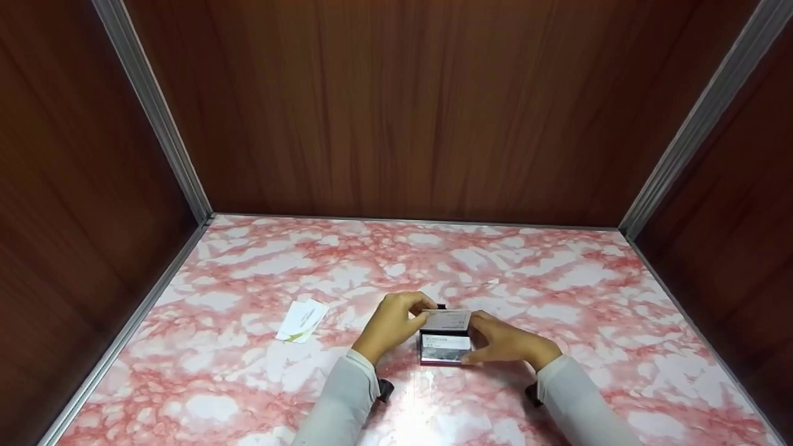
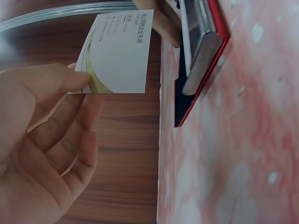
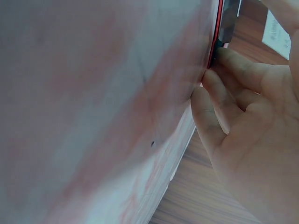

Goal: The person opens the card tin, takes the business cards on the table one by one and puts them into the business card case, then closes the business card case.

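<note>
My left hand pinches a white business card with a green curved stripe between thumb and fingers. In the head view the card is held just above the far part of an opened card case. The case has a silvery compartment and a red edge, and a white card lies in it. My right hand holds the case at its right side, thumb at the near corner. In the right wrist view its fingertips bend against the case's edge. The case's far part is partly hidden.
White business cards lie overlapping on the red-and-white marbled table, left of my left hand. Dark wood panels with metal corner strips enclose the table at the back and both sides.
</note>
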Demonstrator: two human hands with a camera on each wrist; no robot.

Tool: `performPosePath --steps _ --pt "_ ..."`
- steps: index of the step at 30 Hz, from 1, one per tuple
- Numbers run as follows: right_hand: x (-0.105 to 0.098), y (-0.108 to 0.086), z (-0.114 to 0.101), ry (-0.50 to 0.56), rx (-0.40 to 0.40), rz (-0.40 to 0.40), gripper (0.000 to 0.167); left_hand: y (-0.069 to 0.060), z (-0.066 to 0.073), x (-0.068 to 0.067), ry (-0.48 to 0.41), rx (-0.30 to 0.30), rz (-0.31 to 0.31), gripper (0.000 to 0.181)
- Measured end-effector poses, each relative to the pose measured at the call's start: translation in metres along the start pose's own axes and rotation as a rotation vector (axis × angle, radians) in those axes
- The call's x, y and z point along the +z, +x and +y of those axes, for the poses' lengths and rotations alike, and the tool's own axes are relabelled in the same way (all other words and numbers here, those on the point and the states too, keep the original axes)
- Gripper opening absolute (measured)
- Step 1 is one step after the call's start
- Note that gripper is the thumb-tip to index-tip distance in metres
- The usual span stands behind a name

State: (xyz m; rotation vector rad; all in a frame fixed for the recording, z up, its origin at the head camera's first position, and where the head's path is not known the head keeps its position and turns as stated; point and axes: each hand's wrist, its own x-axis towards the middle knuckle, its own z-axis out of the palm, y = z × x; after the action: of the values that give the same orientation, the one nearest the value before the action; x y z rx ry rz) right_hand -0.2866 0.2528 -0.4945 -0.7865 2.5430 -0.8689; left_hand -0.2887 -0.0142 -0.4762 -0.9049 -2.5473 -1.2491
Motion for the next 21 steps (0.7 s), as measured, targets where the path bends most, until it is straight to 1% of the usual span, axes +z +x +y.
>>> performPosePath --steps 3,9,14,16,21 --pt "0.0 0.0 0.0 -0.005 -0.004 0.004 0.083 0.0 -0.001 0.004 0.021 -0.023 -0.016 0.016" --pt "0.002 0.001 0.002 -0.014 -0.011 0.013 0.082 -0.001 -0.005 0.011 0.059 -0.021 -0.043 0.017" --pt "0.002 0.0 0.001 0.001 -0.009 0.013 0.084 -0.001 -0.006 0.014 0.052 -0.031 -0.058 0.016" --pt "0.001 0.0 0.001 0.008 -0.005 0.012 0.083 0.0 -0.005 0.014 0.049 -0.04 -0.064 0.016" --pt "0.001 0.0 0.0 0.03 0.001 0.008 0.079 0.0 -0.005 0.015 0.046 -0.039 -0.081 0.014"
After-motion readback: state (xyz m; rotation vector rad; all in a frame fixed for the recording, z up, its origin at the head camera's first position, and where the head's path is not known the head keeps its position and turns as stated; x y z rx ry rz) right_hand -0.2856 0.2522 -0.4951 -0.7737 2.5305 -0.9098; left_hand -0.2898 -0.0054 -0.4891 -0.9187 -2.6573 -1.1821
